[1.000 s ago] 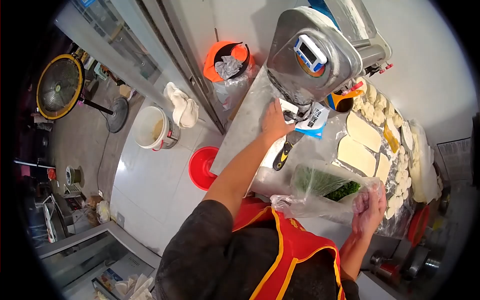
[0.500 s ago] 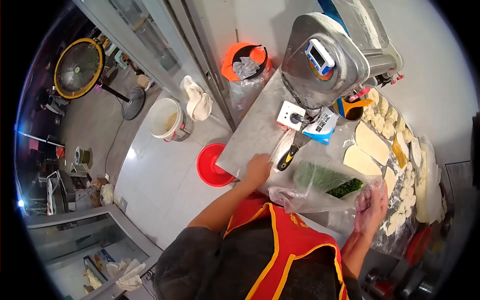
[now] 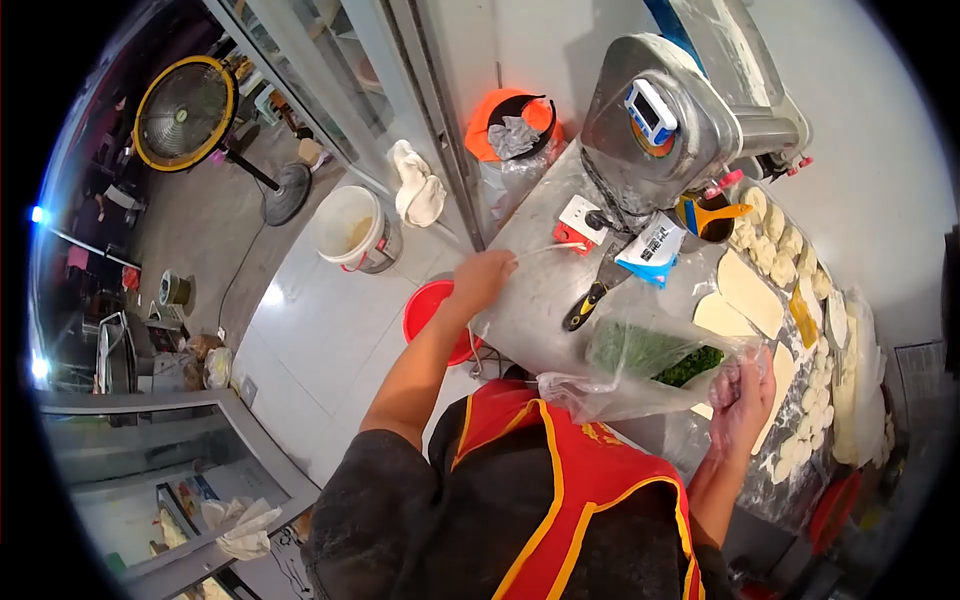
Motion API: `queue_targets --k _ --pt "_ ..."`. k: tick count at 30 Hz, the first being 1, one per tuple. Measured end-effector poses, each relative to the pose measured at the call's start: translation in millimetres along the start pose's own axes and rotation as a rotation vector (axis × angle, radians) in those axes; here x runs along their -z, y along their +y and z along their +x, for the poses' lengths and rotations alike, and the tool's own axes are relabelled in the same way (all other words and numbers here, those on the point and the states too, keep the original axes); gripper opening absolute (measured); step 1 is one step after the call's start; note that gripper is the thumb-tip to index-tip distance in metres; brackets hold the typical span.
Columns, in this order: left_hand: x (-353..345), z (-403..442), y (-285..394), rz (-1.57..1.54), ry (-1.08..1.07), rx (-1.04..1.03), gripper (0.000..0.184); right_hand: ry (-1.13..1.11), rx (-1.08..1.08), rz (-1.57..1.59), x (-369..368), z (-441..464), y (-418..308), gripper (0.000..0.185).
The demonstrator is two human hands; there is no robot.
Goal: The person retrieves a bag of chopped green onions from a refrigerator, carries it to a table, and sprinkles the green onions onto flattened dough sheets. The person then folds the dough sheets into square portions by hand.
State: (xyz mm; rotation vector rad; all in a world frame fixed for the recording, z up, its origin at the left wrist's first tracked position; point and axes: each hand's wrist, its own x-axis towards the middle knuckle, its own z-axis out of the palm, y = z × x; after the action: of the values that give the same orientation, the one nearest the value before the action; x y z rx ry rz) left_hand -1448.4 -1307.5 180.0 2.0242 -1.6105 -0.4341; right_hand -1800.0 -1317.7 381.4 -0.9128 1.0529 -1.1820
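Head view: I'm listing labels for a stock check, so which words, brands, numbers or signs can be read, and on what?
Nothing can be read for certain.
Packet: dark lettering, too blurred.
Apron: yellow marking, too small.
Bucket: label print, too small.
Wall sheet: too small and dim.
Small screen: dark, no digits visible.

the clear bag [image 3: 590, 395] veils part of the greens [image 3: 693, 369], and print on the packet [image 3: 655, 245] is illegibly small.

Right hand [image 3: 742, 395] gripping a clear plastic bag [image 3: 622, 393] of chopped greens [image 3: 692, 368]
The left hand [image 3: 484, 282] pinches a thin white cord [image 3: 543, 247] running toward a square white-and-red power socket [image 3: 576, 214].
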Motion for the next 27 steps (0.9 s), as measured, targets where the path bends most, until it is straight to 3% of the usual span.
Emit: queue_targets --k 3,4,5,6,8,9,10,14,17,20,23,24,25,26,27 --pt "-67.7 -27.1 -29.8 0.013 -0.004 0.033 0.022 0.074 -0.019 -0.041 29.2 1.8 14.3 0.01" --pt "-103.2 -38.9 -47.5 -0.002 0.071 0.061 0.022 0.204 -0.003 -0.019 25.0 9.8 21.3 0.019" --pt "-169.0 -42.2 -88.0 0.082 0.002 0.032 0.022 0.184 -0.032 -0.088 34.7 13.4 24.0 0.034" --pt "-79.0 -70.4 -23.9 -0.024 -0.037 0.042 0.029 0.162 -0.06 -0.158 45.1 17.4 26.7 0.05" --pt "-61.0 -88.8 5.6 -0.073 -0.126 0.399 0.024 0.131 -0.037 -0.108 37.4 26.0 32.3 0.048" --pt "-60.7 -101.3 8.2 -0.081 0.025 0.346 0.021 0.086 -0.061 -0.172 39.6 31.5 30.4 0.047" --pt "-62.7 -112.6 6.9 -0.111 0.039 0.345 0.02 0.068 -0.076 -0.244 50.0 37.3 30.1 0.045" --pt "-45.5 -139.3 3.0 -0.279 -0.008 0.631 0.015 0.073 0.017 -0.249 31.7 33.7 23.1 0.035" --pt "-39.9 -141.3 -15.1 -0.043 0.114 0.589 0.014 0.09 -0.003 -0.319 12.1 23.0 13.3 0.033" --pt "-34.9 -124.1 -42.5 0.152 0.357 0.386 0.011 0.053 0.074 -0.415 8.9 23.9 15.7 0.032" --pt "-45.1 -82.5 -96.7 0.105 0.363 0.298 0.015 -0.06 0.006 -0.275 15.4 26.8 16.1 0.034" --pt "-68.8 -70.1 -127.0 0.104 0.378 0.208 0.016 0.037 -0.037 -0.252 9.8 21.6 14.6 0.038" --pt "-76.6 -51.5 -143.7 0.066 0.147 0.339 0.023 0.159 -0.07 -0.24 -9.8 12.8 8.6 0.042" --pt "-159.2 -18.9 -217.0 0.317 0.317 0.004 0.022 0.173 0.022 -0.153 -1.6 20.7 24.5 0.037" --pt "-158.4 -6.9 -219.4 0.413 0.138 -0.129 0.022 -0.05 -0.037 -0.158 11.1 14.1 18.4 0.022"
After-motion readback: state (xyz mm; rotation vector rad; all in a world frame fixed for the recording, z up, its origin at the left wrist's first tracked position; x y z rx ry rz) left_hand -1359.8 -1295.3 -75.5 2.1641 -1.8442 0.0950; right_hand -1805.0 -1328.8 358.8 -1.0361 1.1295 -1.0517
